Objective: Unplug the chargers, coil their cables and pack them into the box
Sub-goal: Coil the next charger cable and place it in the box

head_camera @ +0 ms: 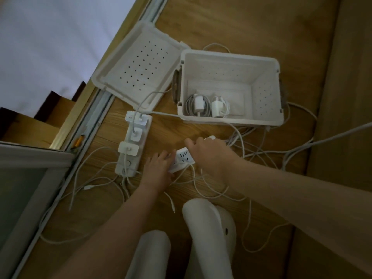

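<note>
Head cam: we were mid-unplug, just in front of the box (pixel 231 120). Left hand (pixel 159 170) pressed flat on the power strip (pixel 182 158), right hand (pixel 209 154) curled round a charger (pixel 210 137), we think. Two coiled chargers (pixel 207 106) sat inside the box. Next up, probably: a straight pull, then coiling.

The box (pixel 231 54) stands on the floor (pixel 241 21), its lid (pixel 138 65) directly left. Two chargers (pixel 198 103) lie inside, at the near left corner. One power strip (pixel 130 161) lies before the lid; a second strip (pixel 182 158) lies right of it.
</note>
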Tool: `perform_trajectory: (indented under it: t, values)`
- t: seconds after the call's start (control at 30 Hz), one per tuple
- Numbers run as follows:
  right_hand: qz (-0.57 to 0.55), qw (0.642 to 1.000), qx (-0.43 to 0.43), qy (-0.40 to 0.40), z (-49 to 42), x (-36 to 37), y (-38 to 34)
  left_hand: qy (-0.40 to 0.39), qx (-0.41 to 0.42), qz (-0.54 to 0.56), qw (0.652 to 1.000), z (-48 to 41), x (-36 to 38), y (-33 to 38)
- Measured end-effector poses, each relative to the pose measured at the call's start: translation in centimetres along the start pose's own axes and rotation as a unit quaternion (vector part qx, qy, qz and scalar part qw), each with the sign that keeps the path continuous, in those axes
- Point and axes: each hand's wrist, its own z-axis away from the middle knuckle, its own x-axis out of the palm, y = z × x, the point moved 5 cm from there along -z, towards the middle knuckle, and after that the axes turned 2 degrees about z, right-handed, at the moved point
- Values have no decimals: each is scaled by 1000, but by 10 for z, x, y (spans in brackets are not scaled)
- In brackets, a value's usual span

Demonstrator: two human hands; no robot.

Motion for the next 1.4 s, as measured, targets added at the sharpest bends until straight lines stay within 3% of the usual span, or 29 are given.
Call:
perform_trajectory:
  t: [0.13,0.27,0.37,0.5,0.63,0.73,0.87,1.0,1.07,1.2,1.23,1.27,1.4]
  values:
    - [-18,999,31,21,16,-12,6,-39,-6,12,999,5,2,7]
    - [-127,988,77,51,30,-34,19,-75,-22,104,992,16,-20,16]
    - [-167,978,91,88,47,-61,29,-3,1,241,971,29,-64,34]
    - [-210,960,136,127,72,-96,40,141,-13,428,893,58,-144,67]
    - [-235,949,161,138,102,-134,48,165,5,580,798,88,-214,103]
    - [-290,926,164,181,120,-160,53,143,46,632,760,112,-248,122]
    - [-306,929,117,172,147,-181,49,95,55,640,761,141,-272,138]
    - [-359,903,76,224,190,-204,34,125,41,613,779,168,-299,142]
    - [-408,873,76,254,205,-212,30,150,49,666,729,185,-317,140]
    - [-465,848,89,240,228,-216,28,156,100,827,530,223,-358,135]
    - [-469,847,85,234,235,-217,26,154,108,843,504,234,-366,134]
    - [-467,850,80,232,242,-221,24,160,107,842,503,243,-373,132]
    - [-412,886,86,197,266,-230,16,154,124,808,555,270,-385,126]
